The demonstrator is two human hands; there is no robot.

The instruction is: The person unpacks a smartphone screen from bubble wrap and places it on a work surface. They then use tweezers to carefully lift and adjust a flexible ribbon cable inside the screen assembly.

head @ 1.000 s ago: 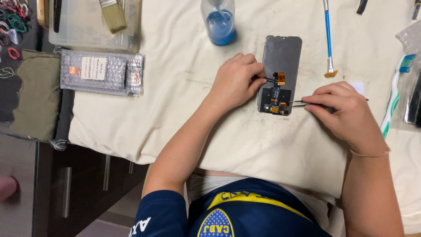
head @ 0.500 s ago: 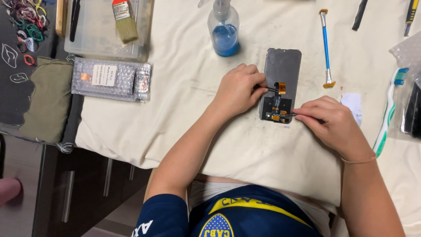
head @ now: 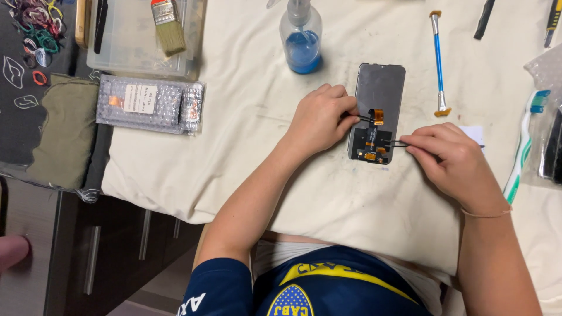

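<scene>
Little has moved since half a second ago: both hands sit where they were on the phone screen assembly (head: 380, 99), and only the view has drifted slightly.

Left hand (head: 319, 120): fingers pinched together on a thin dark tool, probably tweezers, tip at the orange flex cable (head: 376, 116) near the middle of the panel. Right hand (head: 451, 161): fingers clamped on a second thin dark tool (head: 398, 144), tip at the small board section at the panel's near end.

The screen assembly lies face down on the cream cloth (head: 246, 152) covering the bench, centre of the work area, back side up.

Progress, as a judgement: the panel is already out and bare, with flex and connectors exposed. The work on the flex looks mid-step: cable partly lifted, not clearly free or seated. Can't tell which way it's going.

Around it: spray bottle of blue liquid (head: 300, 41) beyond the panel, blue-handled brush (head: 438, 61) to its right, toothbrush (head: 524, 146) at far right, bubble-wrapped package (head: 149, 105) to the left, paintbrush (head: 167, 26) in a clear tray.
</scene>
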